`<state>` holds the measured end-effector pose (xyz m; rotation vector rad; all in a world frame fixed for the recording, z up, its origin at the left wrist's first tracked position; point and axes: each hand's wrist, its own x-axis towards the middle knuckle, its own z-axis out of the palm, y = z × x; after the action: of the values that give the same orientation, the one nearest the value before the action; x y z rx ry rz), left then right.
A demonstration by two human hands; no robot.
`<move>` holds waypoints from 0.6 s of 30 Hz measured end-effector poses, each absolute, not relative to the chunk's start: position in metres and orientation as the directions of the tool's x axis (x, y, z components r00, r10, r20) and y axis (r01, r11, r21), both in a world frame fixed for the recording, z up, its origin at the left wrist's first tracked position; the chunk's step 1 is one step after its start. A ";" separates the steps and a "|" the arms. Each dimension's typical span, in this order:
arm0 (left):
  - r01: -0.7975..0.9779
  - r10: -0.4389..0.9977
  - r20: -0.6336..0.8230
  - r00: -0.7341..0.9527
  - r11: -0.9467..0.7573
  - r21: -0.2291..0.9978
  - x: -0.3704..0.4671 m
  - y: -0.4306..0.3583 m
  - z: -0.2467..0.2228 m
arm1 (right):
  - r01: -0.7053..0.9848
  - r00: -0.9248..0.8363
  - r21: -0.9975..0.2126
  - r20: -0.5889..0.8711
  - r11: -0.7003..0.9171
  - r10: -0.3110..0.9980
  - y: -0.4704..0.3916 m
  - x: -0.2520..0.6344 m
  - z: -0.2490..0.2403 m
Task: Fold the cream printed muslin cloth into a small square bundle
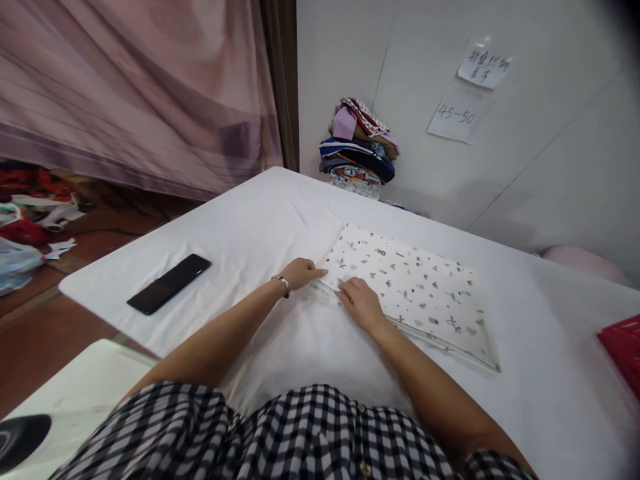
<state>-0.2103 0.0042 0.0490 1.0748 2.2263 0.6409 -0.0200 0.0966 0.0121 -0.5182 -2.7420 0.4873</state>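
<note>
A white cloth with small printed motifs (415,280) lies folded into a flat, layered rectangle on the white-covered table (250,220). At its near left corner, my left hand (300,273) has thumb and fingers closed on the edge, with a bracelet at the wrist. My right hand (361,301) rests along the near edge, a little right of the left hand, its fingers bent over the cloth's border. Whether those right fingers pinch the layers or only press on them is hidden.
A black phone (170,283) lies on the table's left side. Folded fabrics (357,150) are stacked beyond the far edge, by the wall. A red object (623,350) sits at the right. Paper notes (453,117) hang on the wall, and a pink curtain (150,87) hangs at left.
</note>
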 end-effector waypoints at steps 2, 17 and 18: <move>0.542 0.813 -0.285 -0.508 0.559 0.628 -0.211 0.004 0.049 | 0.301 -0.892 -0.361 0.220 0.882 0.395 0.097 -0.022 0.013; 0.801 0.869 0.066 -0.490 0.420 0.427 -0.189 0.009 0.047 | 0.277 -0.943 -0.155 0.148 0.948 0.300 0.086 -0.032 0.016; 0.842 0.896 0.143 -0.420 0.326 0.431 -0.184 0.014 0.047 | 0.284 -0.942 -0.149 0.143 0.947 0.304 0.086 -0.033 0.016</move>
<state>-0.1837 0.0145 0.0466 1.6194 2.4570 0.6821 -0.0334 0.0856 0.0158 -0.4466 -2.9373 0.1888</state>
